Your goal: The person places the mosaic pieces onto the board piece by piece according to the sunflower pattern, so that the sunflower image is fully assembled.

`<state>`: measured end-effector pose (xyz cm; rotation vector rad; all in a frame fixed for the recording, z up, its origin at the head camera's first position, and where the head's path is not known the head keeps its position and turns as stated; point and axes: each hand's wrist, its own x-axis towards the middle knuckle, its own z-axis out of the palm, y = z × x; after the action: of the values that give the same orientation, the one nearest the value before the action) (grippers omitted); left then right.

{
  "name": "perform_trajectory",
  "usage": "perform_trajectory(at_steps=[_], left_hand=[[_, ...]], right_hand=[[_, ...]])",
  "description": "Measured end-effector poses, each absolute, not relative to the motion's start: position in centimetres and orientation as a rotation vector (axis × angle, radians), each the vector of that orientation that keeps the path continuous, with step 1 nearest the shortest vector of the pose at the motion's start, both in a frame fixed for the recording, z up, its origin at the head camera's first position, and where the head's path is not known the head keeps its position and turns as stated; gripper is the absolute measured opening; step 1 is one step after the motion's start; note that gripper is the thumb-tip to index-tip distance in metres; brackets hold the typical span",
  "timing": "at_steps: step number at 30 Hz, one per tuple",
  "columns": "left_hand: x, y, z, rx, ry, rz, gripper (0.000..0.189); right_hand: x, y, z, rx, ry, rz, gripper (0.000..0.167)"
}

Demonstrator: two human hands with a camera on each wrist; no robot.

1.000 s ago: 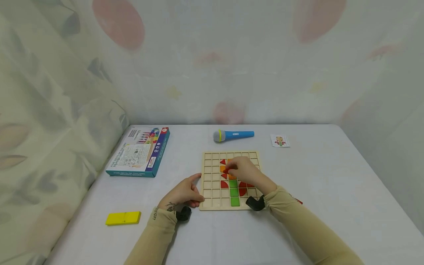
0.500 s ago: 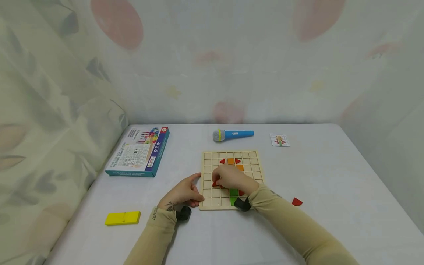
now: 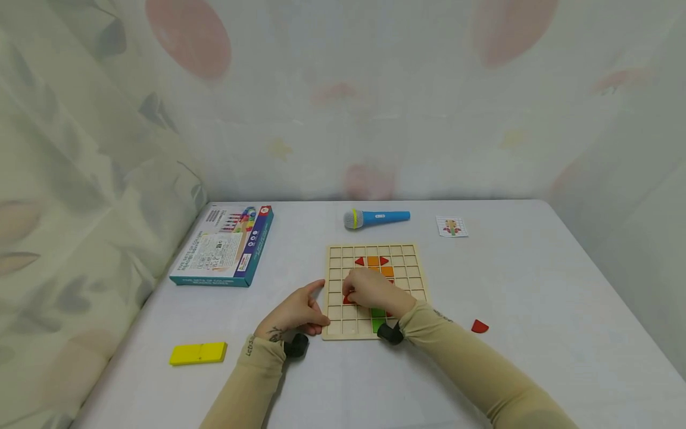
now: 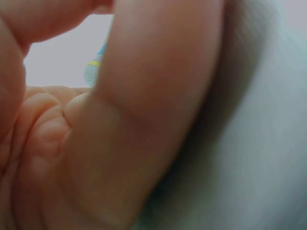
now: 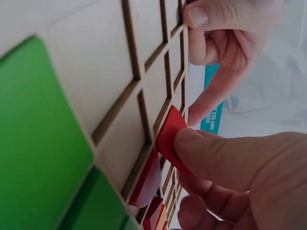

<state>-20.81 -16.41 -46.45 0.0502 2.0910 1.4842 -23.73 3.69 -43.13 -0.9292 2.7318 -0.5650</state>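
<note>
My right hand (image 3: 370, 292) pinches a red puzzle piece (image 3: 348, 300) over the left part of the wooden grid board (image 3: 334, 328). In the right wrist view, the thumb lies on the red piece (image 5: 169, 136), whose edge is right at a cell's dividers; the fingers cover part of its shape. My left hand (image 3: 292, 313) touches the board's left edge with thumb and straight index finger, the other fingers bent beneath. Orange squares (image 3: 373, 261), small red triangles (image 3: 359, 261) and green squares (image 3: 377, 325) sit in cells. My right hand hides the middle of the board.
A blue toy microphone (image 3: 383, 218) lies behind the board, with a small pattern card (image 3: 452, 227) to its right. A game box (image 3: 220, 247) stands at the back left. A yellow block (image 3: 198, 353) is at front left, a loose red quarter-circle (image 3: 479, 326) at right.
My right hand has moved left and nearer me over the board, then stayed almost still with the red piece. The orange squares and the loose quarter-circle have come into view. My left hand has stayed put.
</note>
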Motion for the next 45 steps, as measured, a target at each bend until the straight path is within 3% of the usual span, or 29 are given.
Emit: perform_trajectory(at_steps=[14, 24, 33, 45], left_hand=[[-20.8, -16.3, -46.5, 0.056, 2.083, 1.489, 0.100], [-20.8, -16.4, -46.5, 0.065, 2.083, 1.492, 0.100], [-20.7, -16.4, -46.4, 0.065, 2.094, 1.484, 0.099], [-20.8, -16.4, -46.2, 0.053, 2.115, 1.459, 0.099]], right_hand=[[-23.2, 3.6, -43.4, -1.034, 2.859, -0.360, 0.011], [-22.1, 6.8, -40.8, -0.999, 3.050, -0.492, 0.020], [-20.3, 13.5, -39.4, -0.706, 3.138, -0.531, 0.026], [-16.4, 20.8, -40.7, -0.344, 3.068, -0.467, 0.028]])
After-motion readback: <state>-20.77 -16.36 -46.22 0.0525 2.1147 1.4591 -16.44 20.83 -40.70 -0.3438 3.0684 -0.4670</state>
